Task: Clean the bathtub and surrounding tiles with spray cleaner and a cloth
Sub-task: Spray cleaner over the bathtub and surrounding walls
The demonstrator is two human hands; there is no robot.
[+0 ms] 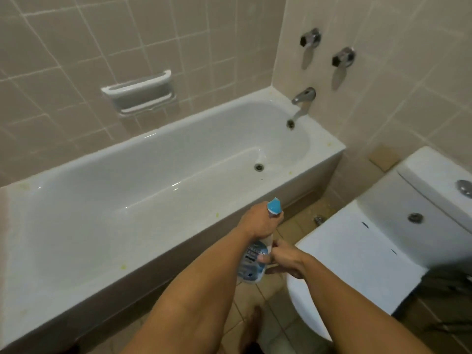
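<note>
I see my left hand [258, 222] gripping the spray bottle [255, 261] by its neck, my right hand [283, 258] holding its body, beside the bathtub's [178, 213] near rim, toilet [357, 254] at right.

A white toilet [383, 251] stands right of a bare foot [251, 325].

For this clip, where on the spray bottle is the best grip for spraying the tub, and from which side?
The neck just under the blue nozzle head, from the tub-facing left side, where the left hand already wraps the spray bottle. The bottle narrows there. The right hand steadies the wider body.
</note>
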